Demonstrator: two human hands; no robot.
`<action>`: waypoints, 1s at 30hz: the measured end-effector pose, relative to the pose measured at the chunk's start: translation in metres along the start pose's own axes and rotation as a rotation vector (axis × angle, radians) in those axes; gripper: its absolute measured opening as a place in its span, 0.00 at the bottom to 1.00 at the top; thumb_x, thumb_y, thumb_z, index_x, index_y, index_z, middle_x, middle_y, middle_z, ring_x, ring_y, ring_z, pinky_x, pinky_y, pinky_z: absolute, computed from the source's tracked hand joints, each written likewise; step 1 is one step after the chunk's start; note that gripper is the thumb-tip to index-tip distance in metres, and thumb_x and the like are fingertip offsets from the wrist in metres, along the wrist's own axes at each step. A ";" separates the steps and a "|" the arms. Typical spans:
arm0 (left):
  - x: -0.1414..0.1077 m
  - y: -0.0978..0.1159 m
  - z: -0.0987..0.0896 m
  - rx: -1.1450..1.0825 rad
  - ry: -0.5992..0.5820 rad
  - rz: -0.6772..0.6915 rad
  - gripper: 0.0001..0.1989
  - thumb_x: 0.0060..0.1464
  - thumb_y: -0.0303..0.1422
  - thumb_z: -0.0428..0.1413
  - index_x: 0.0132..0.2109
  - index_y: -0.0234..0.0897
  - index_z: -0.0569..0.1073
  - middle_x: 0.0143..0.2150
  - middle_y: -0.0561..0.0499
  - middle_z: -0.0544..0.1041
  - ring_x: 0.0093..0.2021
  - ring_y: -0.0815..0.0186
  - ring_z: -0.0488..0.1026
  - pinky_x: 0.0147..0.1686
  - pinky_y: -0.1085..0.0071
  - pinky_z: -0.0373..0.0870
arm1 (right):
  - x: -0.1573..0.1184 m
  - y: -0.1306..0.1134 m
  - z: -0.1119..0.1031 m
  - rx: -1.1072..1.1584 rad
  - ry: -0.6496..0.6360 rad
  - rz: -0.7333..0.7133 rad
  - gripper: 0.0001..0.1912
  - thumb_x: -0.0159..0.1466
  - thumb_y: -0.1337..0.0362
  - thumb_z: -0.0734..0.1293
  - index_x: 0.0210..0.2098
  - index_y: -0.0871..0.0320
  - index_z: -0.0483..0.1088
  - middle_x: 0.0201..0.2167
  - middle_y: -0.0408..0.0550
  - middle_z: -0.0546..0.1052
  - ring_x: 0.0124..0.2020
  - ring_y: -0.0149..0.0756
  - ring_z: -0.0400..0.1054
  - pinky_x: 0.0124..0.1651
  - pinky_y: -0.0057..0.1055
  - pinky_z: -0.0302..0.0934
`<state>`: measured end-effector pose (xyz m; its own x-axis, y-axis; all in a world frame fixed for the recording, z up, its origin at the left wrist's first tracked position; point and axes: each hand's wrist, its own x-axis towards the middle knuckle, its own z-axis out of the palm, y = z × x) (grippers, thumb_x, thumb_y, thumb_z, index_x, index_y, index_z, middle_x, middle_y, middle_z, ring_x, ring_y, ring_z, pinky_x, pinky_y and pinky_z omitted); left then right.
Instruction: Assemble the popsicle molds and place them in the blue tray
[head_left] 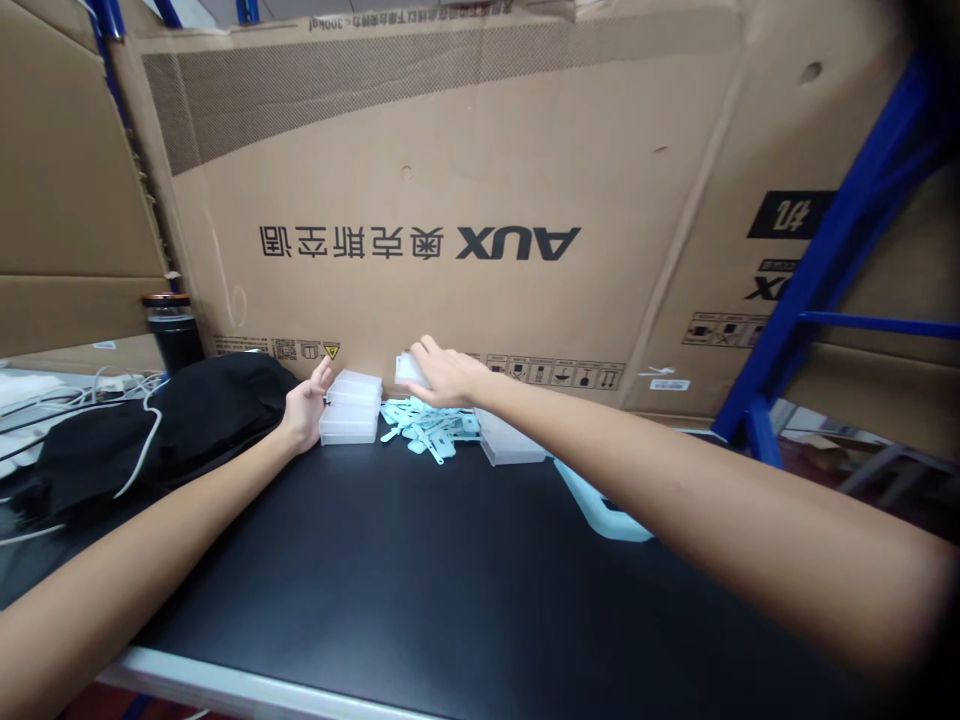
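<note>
My right hand (450, 374) grips a small white translucent plastic box (410, 371), raised over a loose pile of light-blue plastic pieces (427, 425). To the left, my left hand (306, 410) rests with spread fingers against the side of a stack of similar translucent boxes (351, 410). Another translucent box (510, 440) sits right of the pile, partly covered by my right forearm. Beyond it, a light-blue plastic frame or handle (611, 515) lies on the table, also partly behind that arm.
A black table top (420, 590) spans the foreground. Large cardboard sheets (420, 150) stand along its back. On the left lie a black cloth bag (217, 410), cables and a dark bottle (174, 335). A blue metal rack post (832, 240) rises at right.
</note>
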<state>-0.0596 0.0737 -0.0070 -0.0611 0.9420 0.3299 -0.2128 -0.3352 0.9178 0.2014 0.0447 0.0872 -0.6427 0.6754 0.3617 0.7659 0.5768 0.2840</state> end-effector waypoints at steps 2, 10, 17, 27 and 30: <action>-0.001 0.001 0.001 -0.051 0.002 -0.005 0.39 0.47 0.36 0.44 0.69 0.44 0.56 0.71 0.53 0.57 0.73 0.56 0.45 0.69 0.50 0.44 | 0.008 -0.017 0.007 0.108 0.052 -0.092 0.28 0.68 0.48 0.53 0.53 0.66 0.62 0.53 0.65 0.66 0.42 0.45 0.71 0.49 0.44 0.63; -0.008 0.008 0.007 -0.175 0.036 -0.003 0.35 0.51 0.35 0.46 0.68 0.39 0.60 0.70 0.51 0.58 0.72 0.56 0.48 0.70 0.57 0.47 | 0.042 -0.078 0.038 0.235 0.184 -0.216 0.30 0.65 0.41 0.60 0.52 0.60 0.63 0.48 0.52 0.72 0.50 0.43 0.64 0.53 0.39 0.60; -0.009 0.013 0.010 -0.073 0.037 -0.010 0.32 0.60 0.45 0.47 0.69 0.42 0.57 0.72 0.50 0.54 0.72 0.55 0.46 0.69 0.56 0.49 | 0.034 -0.085 0.047 0.181 0.262 -0.050 0.28 0.65 0.42 0.59 0.49 0.61 0.66 0.50 0.58 0.69 0.52 0.49 0.62 0.52 0.45 0.59; -0.003 0.034 -0.049 0.601 -0.422 -0.069 0.58 0.27 0.27 0.71 0.68 0.45 0.58 0.71 0.38 0.52 0.71 0.41 0.43 0.67 0.42 0.37 | -0.120 0.043 0.004 0.355 0.051 0.369 0.58 0.53 0.34 0.65 0.70 0.54 0.37 0.72 0.63 0.40 0.71 0.63 0.34 0.65 0.64 0.44; -0.006 0.027 -0.042 0.579 -0.426 -0.085 0.55 0.30 0.27 0.69 0.68 0.38 0.57 0.65 0.32 0.63 0.68 0.42 0.55 0.66 0.43 0.43 | -0.154 0.060 0.012 0.325 -0.076 0.519 0.67 0.49 0.34 0.67 0.72 0.56 0.27 0.72 0.66 0.40 0.70 0.71 0.34 0.62 0.69 0.46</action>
<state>-0.1063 0.0593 0.0067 0.3430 0.9176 0.2010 0.3577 -0.3254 0.8753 0.3457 -0.0193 0.0378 -0.1958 0.9295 0.3125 0.9425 0.2664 -0.2018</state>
